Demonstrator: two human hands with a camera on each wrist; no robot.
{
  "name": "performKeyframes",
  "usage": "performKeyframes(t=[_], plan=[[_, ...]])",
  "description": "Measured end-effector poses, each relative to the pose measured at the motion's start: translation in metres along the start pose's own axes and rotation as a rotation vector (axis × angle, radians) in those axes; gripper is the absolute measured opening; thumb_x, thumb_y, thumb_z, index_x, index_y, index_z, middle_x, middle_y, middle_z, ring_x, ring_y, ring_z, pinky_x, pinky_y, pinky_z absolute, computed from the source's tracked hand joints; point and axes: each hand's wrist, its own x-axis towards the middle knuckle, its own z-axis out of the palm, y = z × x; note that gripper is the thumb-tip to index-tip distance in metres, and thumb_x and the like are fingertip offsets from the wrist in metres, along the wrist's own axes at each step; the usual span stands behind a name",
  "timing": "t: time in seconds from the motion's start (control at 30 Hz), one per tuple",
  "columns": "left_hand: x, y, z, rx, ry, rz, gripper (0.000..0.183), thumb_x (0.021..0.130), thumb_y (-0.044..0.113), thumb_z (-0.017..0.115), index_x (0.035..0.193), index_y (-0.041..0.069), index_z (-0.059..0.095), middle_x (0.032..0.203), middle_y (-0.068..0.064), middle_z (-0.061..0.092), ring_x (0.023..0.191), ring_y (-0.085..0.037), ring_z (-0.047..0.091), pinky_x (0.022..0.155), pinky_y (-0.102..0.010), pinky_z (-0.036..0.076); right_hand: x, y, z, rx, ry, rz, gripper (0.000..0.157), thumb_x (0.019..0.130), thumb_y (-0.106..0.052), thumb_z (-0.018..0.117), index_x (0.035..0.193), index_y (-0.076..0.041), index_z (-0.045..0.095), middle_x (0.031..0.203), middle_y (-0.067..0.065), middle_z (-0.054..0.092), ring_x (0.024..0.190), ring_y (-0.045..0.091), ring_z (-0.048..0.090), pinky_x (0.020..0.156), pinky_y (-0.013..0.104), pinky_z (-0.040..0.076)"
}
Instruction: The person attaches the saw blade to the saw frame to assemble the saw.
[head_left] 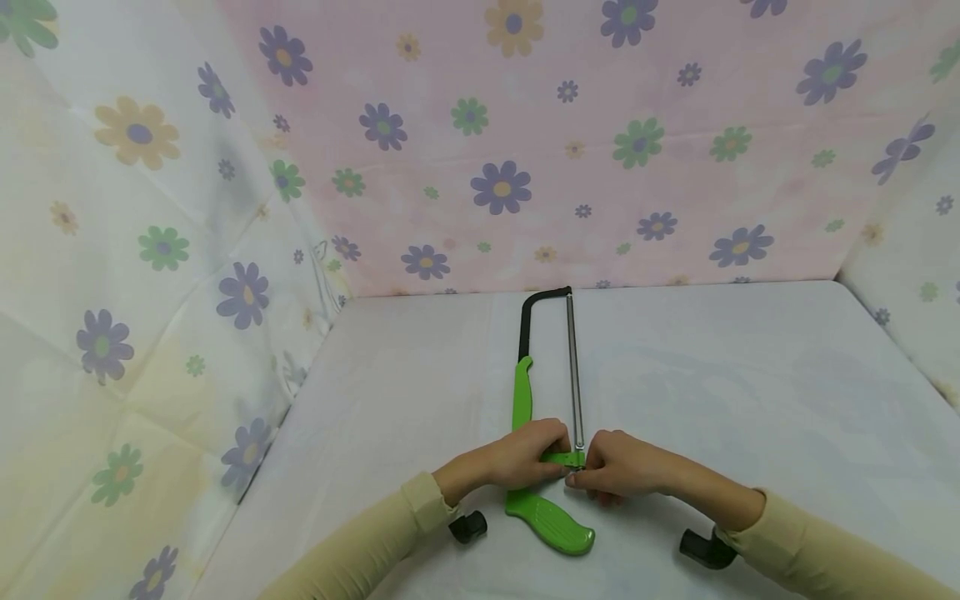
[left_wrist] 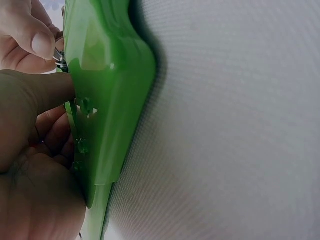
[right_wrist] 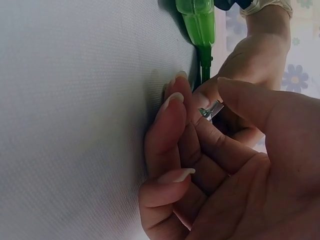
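Observation:
A hacksaw (head_left: 522,396) with a green body and a black front bow lies on the white table, its handle (head_left: 558,527) toward me. Its narrow metal blade (head_left: 574,367) runs along the right side. My left hand (head_left: 525,454) grips the green frame by the short arm at the blade's near end; the left wrist view shows its thumb pressed on the green body (left_wrist: 107,100). From the right, my right hand (head_left: 633,462) pinches a small metal wing nut (right_wrist: 215,109) at that end between thumb and index finger. Its other fingers are loosely curled. My fingers partly hide the nut.
White cloth covers the table (head_left: 750,400). Flower-patterned curtains (head_left: 450,150) enclose it at the back and both sides. Dark wrist-camera mounts (head_left: 468,527) sit below both sleeves, close to the table.

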Motion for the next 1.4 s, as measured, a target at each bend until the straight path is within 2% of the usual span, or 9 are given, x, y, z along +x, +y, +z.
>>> performKeyframes(t=[0.53,0.87,1.27,1.4], plan=[[-0.0005,0.0006,-0.0006,0.005,0.002,0.0,0.01,0.1,0.013,0.068,0.103,0.013,0.058,0.096,0.009,0.052,0.085,-0.004,0.046,0.076,-0.017,0.04,0.0016,0.0023,0.0021,-0.014,0.004,-0.002,0.038,0.097,-0.024,0.068,0.064,-0.006,0.07,0.056,0.002,0.065,0.051,0.011,0.055,0.049,0.025,0.042],[-0.0006,0.0015,-0.0008,0.0,0.0,-0.007,0.011,0.099,0.014,0.069,0.102,0.013,0.058,0.097,0.009,0.053,0.085,-0.004,0.046,0.076,-0.017,0.041,-0.0021,0.0017,-0.0018,-0.036,-0.015,-0.025,0.037,0.097,-0.019,0.066,0.063,-0.005,0.068,0.053,-0.002,0.059,0.05,0.008,0.047,0.049,0.024,0.037],[-0.0014,0.0024,-0.0011,0.005,0.007,-0.005,0.012,0.099,0.014,0.069,0.1,0.013,0.058,0.094,0.009,0.052,0.083,-0.005,0.045,0.074,-0.017,0.039,-0.0055,0.0032,-0.0058,-0.02,-0.026,-0.02,0.025,0.094,-0.011,0.068,0.069,-0.006,0.07,0.057,-0.001,0.059,0.052,0.009,0.048,0.051,0.024,0.038],[-0.0009,0.0024,-0.0013,0.003,0.006,-0.005,0.012,0.099,0.014,0.069,0.101,0.013,0.058,0.094,0.009,0.052,0.083,-0.004,0.045,0.074,-0.017,0.04,-0.0071,0.0038,-0.0065,-0.009,-0.016,-0.016,0.026,0.093,-0.009,0.068,0.067,-0.005,0.067,0.054,-0.002,0.054,0.051,0.009,0.045,0.051,0.024,0.035]])
